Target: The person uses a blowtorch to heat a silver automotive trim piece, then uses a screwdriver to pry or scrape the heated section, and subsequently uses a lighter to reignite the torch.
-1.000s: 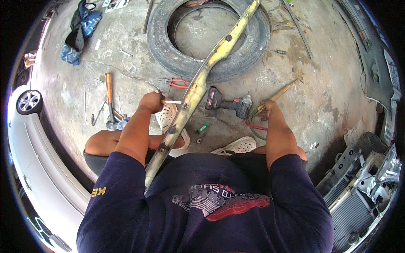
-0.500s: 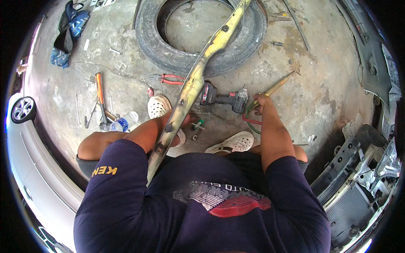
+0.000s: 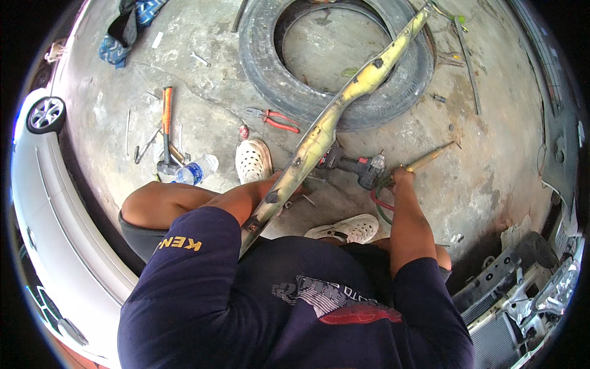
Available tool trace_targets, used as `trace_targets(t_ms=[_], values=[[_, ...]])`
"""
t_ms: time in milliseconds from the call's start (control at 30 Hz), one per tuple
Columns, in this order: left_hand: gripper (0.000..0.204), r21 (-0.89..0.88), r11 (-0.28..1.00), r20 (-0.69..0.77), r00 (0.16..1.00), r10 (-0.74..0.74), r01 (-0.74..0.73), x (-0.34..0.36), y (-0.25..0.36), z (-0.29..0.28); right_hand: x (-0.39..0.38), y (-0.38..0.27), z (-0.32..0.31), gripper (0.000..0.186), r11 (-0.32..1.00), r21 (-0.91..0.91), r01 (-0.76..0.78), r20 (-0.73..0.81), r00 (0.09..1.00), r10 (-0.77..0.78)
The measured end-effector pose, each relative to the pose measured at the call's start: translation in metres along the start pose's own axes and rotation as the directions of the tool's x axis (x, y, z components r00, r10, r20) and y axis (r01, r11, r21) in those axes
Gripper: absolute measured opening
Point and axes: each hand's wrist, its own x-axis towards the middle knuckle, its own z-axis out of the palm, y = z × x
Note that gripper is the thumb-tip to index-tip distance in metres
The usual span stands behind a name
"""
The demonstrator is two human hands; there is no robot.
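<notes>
A long, narrow yellow-green car body strip (image 3: 319, 134) with dark holes and clips slants from beside my torso up over the tyre. My left hand (image 3: 275, 183) is closed around its lower part, with the fingers mostly hidden behind it. In my right hand (image 3: 402, 177) is a brass-coloured gas torch (image 3: 427, 160), its tip pointing up and right, above the floor. Red and green hoses (image 3: 379, 200) hang from its rear end. Between my hands, a black cordless drill (image 3: 365, 169) lies on the floor, partly covered by the strip.
A large worn tyre (image 3: 264, 61) lies flat ahead. Red-handled pliers (image 3: 281, 122), an orange-handled hammer (image 3: 166, 126), a wrench (image 3: 200, 59) and a plastic bottle (image 3: 200, 168) are on the concrete. A silver car (image 3: 74, 227) stands left; car front parts (image 3: 504, 332) are at right.
The view has shifted, so the floor things appear farther right and lower. The strip's far end has swung right across the tyre. The torch stays in my right hand, lying slightly flatter.
</notes>
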Motion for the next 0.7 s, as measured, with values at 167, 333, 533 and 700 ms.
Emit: trace_targets(t_ms=[167,333,533,700], values=[[0.036,-0.105,0.994,-0.061,0.998,0.012,-0.018,0.006,0.026,-0.039,0.066,-0.019,-0.048,0.038,0.999,-0.045,0.008,0.076,0.997,-0.004],[0.042,-0.268,0.953,-0.040,0.987,-0.158,0.142,-0.039,0.042,-0.088,-0.022,-0.065,-0.035,0.014,0.972,0.231,-0.050,0.085,0.996,0.032],[0.048,0.608,0.792,0.236,0.964,-0.122,-0.048,-0.069,0.028,-0.199,-0.089,-0.132,-0.057,0.021,0.930,0.362,0.054,-0.003,0.998,-0.056],[0.041,0.244,0.866,0.031,0.889,-0.456,0.436,-0.164,0.081,-0.368,-0.161,-0.171,-0.076,0.019,0.853,0.425,0.304,0.035,0.936,-0.351]])
